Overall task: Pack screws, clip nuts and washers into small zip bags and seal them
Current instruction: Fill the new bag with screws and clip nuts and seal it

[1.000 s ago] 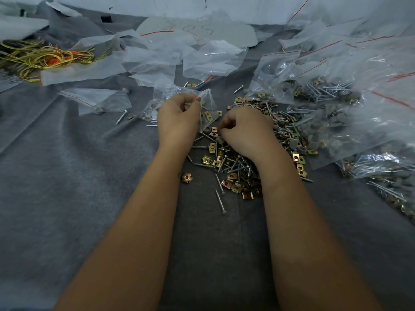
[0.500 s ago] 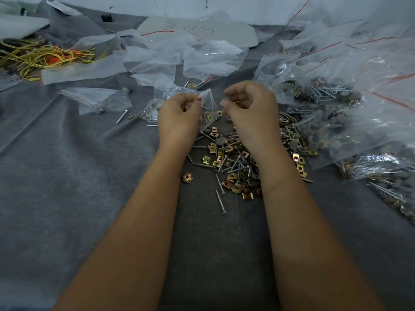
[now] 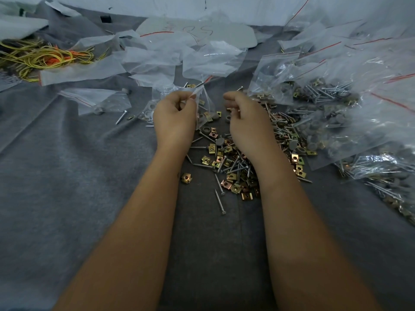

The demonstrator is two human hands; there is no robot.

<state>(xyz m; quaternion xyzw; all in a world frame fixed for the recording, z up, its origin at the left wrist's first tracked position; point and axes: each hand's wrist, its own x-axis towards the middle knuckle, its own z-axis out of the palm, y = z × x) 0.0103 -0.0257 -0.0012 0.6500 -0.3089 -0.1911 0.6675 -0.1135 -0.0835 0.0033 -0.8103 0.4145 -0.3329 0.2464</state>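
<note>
Step in hand, as judged: loading one small zip bag [image 3: 202, 102] with hardware from the loose pile [image 3: 233, 162].

Left hand [image 3: 174, 115] pinches the bag's top edge between thumb and fingers and holds it up, just left of the pile's far end. The bag hangs slack and clear; a few pale washers and a clip nut show through its lower part.

Right hand [image 3: 244, 122] sits just beside the bag mouth, directly above the pile, fingers curled inward. It probably carries a small part, but the part itself cannot be seen.

To do it well: the left hand should keep the mouth spread, since the film is thin and tends to collapse. The right fingertips should come right over the opening before releasing, because small parts bounce off slack plastic. Screw points should go in head first or sideways to avoid piercing the film.

Materials: screws [image 3: 219, 199] are slim, grey, threaded and shiny. Clip nuts [image 3: 186, 178] are folded squarish brass-coloured plates with a centre hole. Washers [image 3: 220, 142] are flat, dull grey discs. The grey cloth [image 3: 67, 176] under the pile is matte and slightly fuzzy.

Filled bags [image 3: 336, 104] with red seal lines lie right of the pile; empty bags [image 3: 157, 57] lie beyond it.
</note>
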